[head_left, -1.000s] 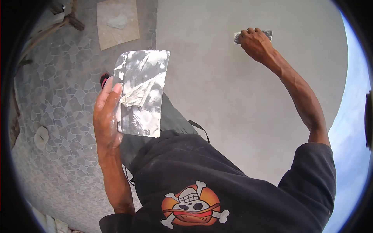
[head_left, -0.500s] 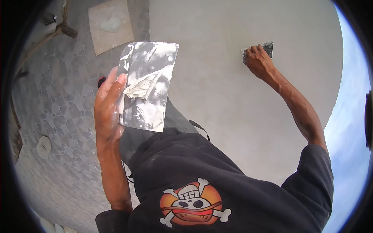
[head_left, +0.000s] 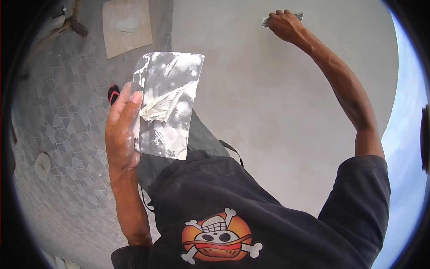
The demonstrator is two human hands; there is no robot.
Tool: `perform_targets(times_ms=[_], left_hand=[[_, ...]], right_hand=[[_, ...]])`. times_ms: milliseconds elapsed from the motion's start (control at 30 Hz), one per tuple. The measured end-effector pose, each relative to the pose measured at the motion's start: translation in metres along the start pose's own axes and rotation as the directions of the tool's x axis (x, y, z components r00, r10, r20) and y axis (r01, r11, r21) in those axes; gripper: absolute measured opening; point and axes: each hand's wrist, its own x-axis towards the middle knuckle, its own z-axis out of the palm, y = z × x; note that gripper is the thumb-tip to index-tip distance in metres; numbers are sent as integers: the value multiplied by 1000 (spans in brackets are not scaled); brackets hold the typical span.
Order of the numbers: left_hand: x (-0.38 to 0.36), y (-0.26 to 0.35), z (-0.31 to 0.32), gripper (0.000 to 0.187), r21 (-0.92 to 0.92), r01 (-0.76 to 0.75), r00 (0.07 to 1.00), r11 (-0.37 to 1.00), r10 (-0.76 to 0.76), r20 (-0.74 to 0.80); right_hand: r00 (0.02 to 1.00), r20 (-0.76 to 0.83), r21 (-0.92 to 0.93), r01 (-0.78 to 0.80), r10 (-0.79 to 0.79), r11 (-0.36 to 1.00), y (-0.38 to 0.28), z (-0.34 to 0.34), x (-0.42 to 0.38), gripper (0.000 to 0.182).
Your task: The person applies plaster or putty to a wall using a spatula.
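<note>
My left hand (head_left: 122,130) is closed on the edge of a flat plastering plate (head_left: 172,141), thumb on its face. White smears cover the plate, and a ridged lump of white putty (head_left: 160,106) sits near its middle. Far out to the upper right, my right hand (head_left: 286,26) grips a small putty-coated scraper (head_left: 297,16). That scraper lies against the pale grey wall (head_left: 251,112); my fingers and knuckles hide much of it.
A square board (head_left: 127,41) with a white patch lies on the stone-patterned floor (head_left: 76,121). Nearer is a black and red sandal (head_left: 113,93). Branch-like wood (head_left: 77,27) stands at upper left, and a pale round object (head_left: 42,166) lies at left.
My right hand has slid up along the wall and slightly left with the scraper. My left hand and the plate have shifted slightly down and left.
</note>
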Motion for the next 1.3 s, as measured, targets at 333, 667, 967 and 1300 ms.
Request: perform_targets(times_ms=[333, 667, 967, 1300], left_hand=[[-3, 2, 2, 66, -100, 6, 1000, 995, -8, -16], [3, 0, 7, 65, -100, -44, 999, 994, 46, 15], [-5, -1, 10, 64, -108, -23, 996, 994, 13, -91], [5, -5, 0, 67, -147, -45, 997, 988, 55, 61]], right_hand=[[991, 45, -181, 135, -129, 974, 29, 34, 3, 13], [947, 252, 79, 186, -200, 979, -42, 2, -109, 10], [997, 22, -113, 71, -69, 991, 56, 34, -6, 14], [980, -25, -129, 194, -199, 972, -19, 40, -134, 6]])
